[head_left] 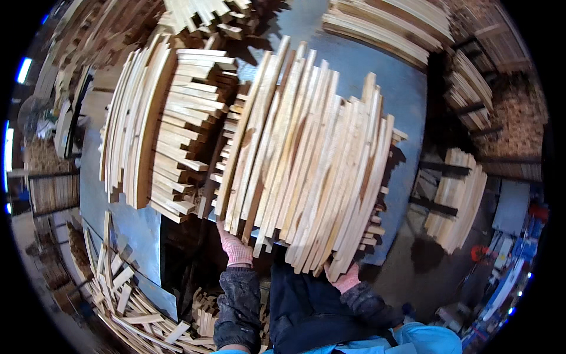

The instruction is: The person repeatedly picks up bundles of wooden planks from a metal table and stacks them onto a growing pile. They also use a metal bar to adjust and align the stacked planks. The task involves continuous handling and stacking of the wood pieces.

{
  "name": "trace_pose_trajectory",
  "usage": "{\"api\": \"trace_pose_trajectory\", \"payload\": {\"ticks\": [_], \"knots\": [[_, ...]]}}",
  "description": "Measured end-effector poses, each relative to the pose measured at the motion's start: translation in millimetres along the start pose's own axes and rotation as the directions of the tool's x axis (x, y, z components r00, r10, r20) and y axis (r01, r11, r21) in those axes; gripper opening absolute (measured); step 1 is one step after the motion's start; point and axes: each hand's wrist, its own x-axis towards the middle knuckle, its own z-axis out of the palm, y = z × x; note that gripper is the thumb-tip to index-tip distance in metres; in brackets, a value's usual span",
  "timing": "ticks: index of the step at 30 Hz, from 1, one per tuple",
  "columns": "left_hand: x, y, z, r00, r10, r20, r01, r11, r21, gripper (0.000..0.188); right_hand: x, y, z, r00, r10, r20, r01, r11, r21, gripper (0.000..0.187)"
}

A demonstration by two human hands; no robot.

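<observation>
On a table (405, 97), wooden slats (300, 159), gloved left hand (237, 250) and right hand (346, 279) at near ends, grip unclear.

Slat stack (300, 159) lying on table (407, 97); second stack (137, 127) sitting left; third stack (383, 29) resting far right; loose strips (141, 319) lying near left.

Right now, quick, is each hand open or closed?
Left hand: at the near ends of the wooden strips; open or closed, can't tell.
Right hand: there too, partly hidden; can't tell.
</observation>
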Motion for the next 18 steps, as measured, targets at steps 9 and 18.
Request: {"api": "trace_pose_trajectory", "payload": {"ticks": [9,18], "knots": [[21.0,-52.4,-55.2,0.94,-0.039,0.339,0.024,0.999,0.046,0.073,7.3,9.6,-7.4,0.96,0.214,0.179,-0.234,0.967,0.1,0.081],[-31.9,-98.5,-60.0,0.991,-0.018,0.133,0.031,0.995,-0.099,0.066,-5.2,17.2,37.6,0.971,0.171,0.164,-0.223,0.897,0.381,0.072]]}}
